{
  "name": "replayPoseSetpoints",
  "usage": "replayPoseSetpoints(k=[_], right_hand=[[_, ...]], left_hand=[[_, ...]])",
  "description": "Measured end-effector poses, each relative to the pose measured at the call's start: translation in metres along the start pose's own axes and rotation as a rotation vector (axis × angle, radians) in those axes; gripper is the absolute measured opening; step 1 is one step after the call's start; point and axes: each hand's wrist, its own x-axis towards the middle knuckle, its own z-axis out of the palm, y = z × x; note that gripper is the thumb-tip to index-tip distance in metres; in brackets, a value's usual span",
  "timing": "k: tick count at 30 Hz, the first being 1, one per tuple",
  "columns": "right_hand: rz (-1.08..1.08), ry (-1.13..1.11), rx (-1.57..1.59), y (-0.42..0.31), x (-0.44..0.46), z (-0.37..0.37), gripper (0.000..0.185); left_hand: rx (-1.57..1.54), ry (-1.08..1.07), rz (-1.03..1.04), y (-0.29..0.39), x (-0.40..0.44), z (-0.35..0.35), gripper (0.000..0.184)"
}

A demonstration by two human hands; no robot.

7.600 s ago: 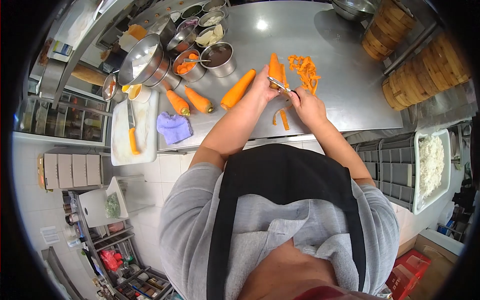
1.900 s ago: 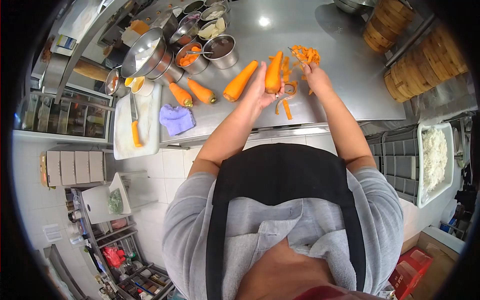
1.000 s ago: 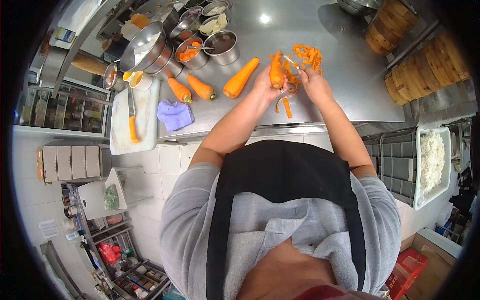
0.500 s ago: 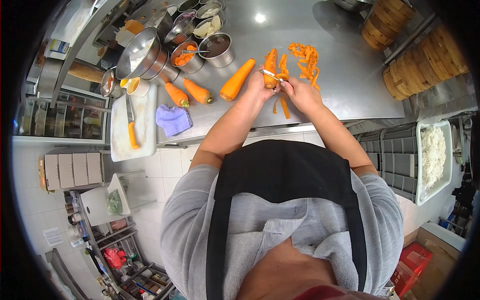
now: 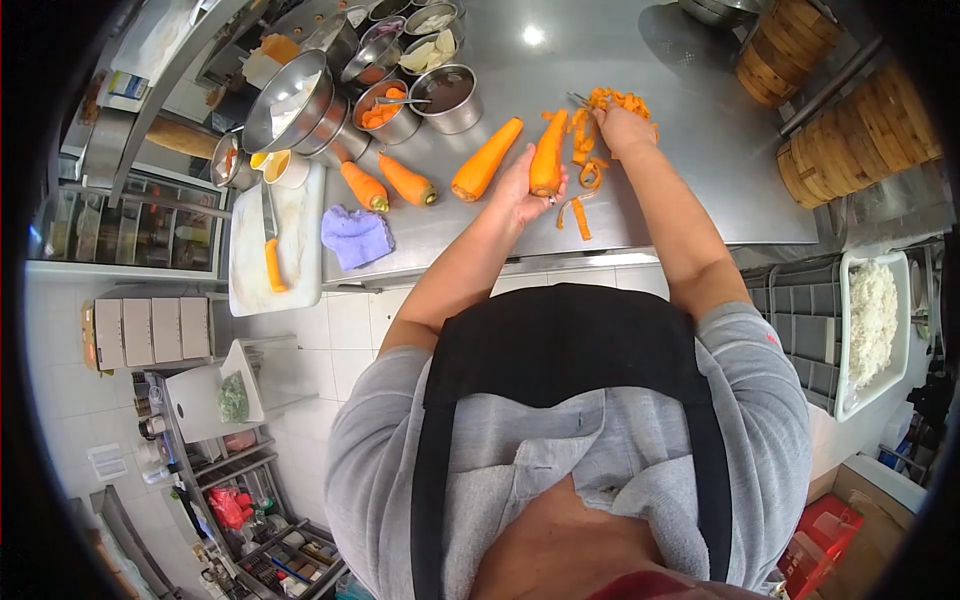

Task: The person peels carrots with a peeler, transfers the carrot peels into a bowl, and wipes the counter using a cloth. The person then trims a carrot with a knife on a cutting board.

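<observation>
My left hand (image 5: 522,188) is wrapped around a carrot (image 5: 547,158), which it holds up by its thick end with the tip pointing away from me. My right hand (image 5: 624,132) is closed on a peeler (image 5: 577,99); only its metal head sticks out past the fingers. Under and beside that hand lies a heap of carrot peelings (image 5: 625,98). More loose strips (image 5: 580,218) lie on the steel table between my hands and near its front edge. A bare orange carrot (image 5: 487,160) rests just left of my left hand.
Two more carrots (image 5: 407,181) lie farther left, by a purple cloth (image 5: 357,237). A knife (image 5: 271,245) rests on a white cutting board (image 5: 240,265). Metal bowls and pots (image 5: 446,98) crowd the back left, one with cut carrot. Bamboo steamers (image 5: 860,135) stand at right.
My right hand has moved away from the carrot, forward and right to the heap of peelings, taking the peeler along. The left hand still holds the carrot.
</observation>
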Motion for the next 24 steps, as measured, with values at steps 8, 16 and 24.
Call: replayPoseSetpoints(k=[8,16,24], right_hand=[[-0.12,-0.094,0.286,-0.012,-0.08,-0.003,0.041],[-0.264,0.108,0.14,-0.014,-0.136,-0.022,0.036],[-0.136,0.051,0.138,-0.018,-0.089,-0.006,0.04]], left_hand=[[0.014,0.071,-0.003,0.022,0.03,0.014,0.044],[-0.034,0.088,0.108,0.014,0.037,0.04,0.043],[-0.026,0.037,0.014,0.013,0.041,0.02,0.031]])
